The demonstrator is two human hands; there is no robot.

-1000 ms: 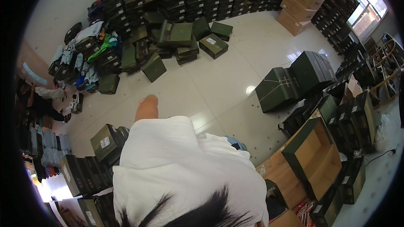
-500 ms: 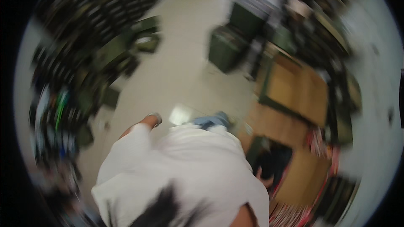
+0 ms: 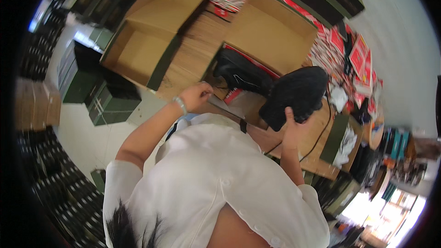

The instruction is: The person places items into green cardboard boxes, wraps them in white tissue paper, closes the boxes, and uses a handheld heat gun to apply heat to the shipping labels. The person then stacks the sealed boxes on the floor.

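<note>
My right hand (image 3: pixel 296 126) grips a black shoe (image 3: pixel 296 94), with its dark sole side turned up, above the right end of an open shoebox. The matching black shoe (image 3: pixel 243 72) lies inside that shoebox (image 3: pixel 250 119), beside some red and white paper (image 3: pixel 233 96). The box's brown lid (image 3: pixel 271 30) stands open behind it. By the box's left near corner is my left hand (image 3: pixel 197 96), with a bracelet on its wrist. Its fingers are curled together; whether anything is between them is hidden.
Another open shoebox (image 3: pixel 142 48) lies on the wooden table (image 3: pixel 195 48) to the left. Piles of red and white printed papers (image 3: pixel 335 50) cover the far right side. A dark cord (image 3: pixel 321 133) crosses the table's right part. Green boxes (image 3: pixel 112 98) stand on the floor at left.
The view has swung right, from the floor aisle to the table. My right hand now holds a shoe up over the box, and my left hand has come to the box's corner.
</note>
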